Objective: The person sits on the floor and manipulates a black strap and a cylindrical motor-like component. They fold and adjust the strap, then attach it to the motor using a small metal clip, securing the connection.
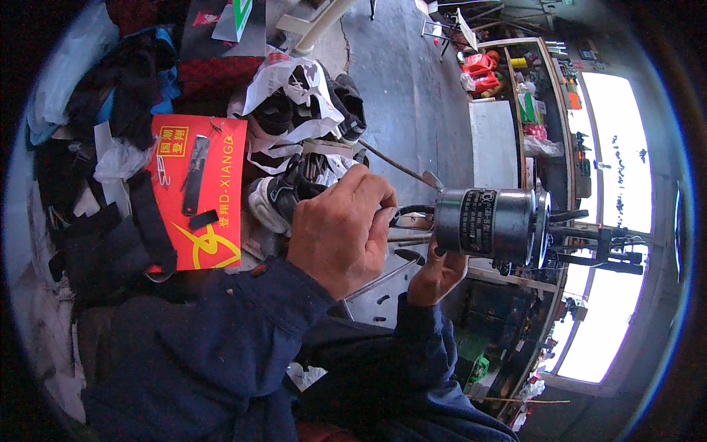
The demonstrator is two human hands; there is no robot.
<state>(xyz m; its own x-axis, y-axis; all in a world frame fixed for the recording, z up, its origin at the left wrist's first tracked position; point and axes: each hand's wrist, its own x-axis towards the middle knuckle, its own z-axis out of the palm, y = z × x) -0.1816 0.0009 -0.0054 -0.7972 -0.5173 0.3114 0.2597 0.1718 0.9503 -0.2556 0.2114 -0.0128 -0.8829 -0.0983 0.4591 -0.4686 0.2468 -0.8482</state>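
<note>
A shiny metal cylinder with a black label band lies on its side, right of centre. A black curved cord or loop sticks out of its left end. My left hand is closed in a pinch just left of that loop. Whatever its fingertips hold is hidden by the fingers. Under the cylinder's lower left edge, my right hand has its fingers curled up around a small dark part. Its other fingers go out of sight behind the cylinder.
Black-and-white sneakers and dark shoes in a white plastic bag stand beyond my left hand. A red printed sheet bears a dark flat blade and a small black block. Cluttered shelves line the right side.
</note>
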